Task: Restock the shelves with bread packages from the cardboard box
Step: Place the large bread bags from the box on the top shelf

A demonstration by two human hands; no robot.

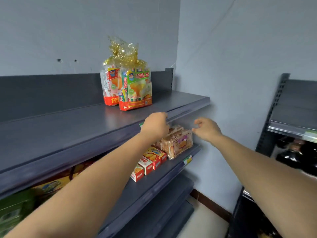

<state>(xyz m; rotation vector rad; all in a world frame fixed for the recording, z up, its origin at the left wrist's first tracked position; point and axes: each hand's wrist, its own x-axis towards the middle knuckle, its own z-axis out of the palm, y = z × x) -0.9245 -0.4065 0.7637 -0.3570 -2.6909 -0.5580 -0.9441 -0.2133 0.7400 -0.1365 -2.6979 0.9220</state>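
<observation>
Head view gives me both arms stretched forward and up to the second shelf [171, 170]. The bread package [176, 143] lies at that shelf's right end, just beside the wall, under the lip of the top shelf [68, 127]. Its long axis looks to run along the shelf front, so one hand sits at each end.

My left hand [155, 126] is the nearer one. It sits knuckles up over the package's upper left end, fingers curled down onto the wrapper, and I judge it is gripping there. My right hand [207, 128] hovers at the upper right corner with thumb and forefinger bent toward each other. I cannot tell whether they pinch the clear wrap or only come close.

Small boxes [151, 162] stand touching the package's left side, so any seating push should go back and rightward. No cardboard box is in view.
</observation>
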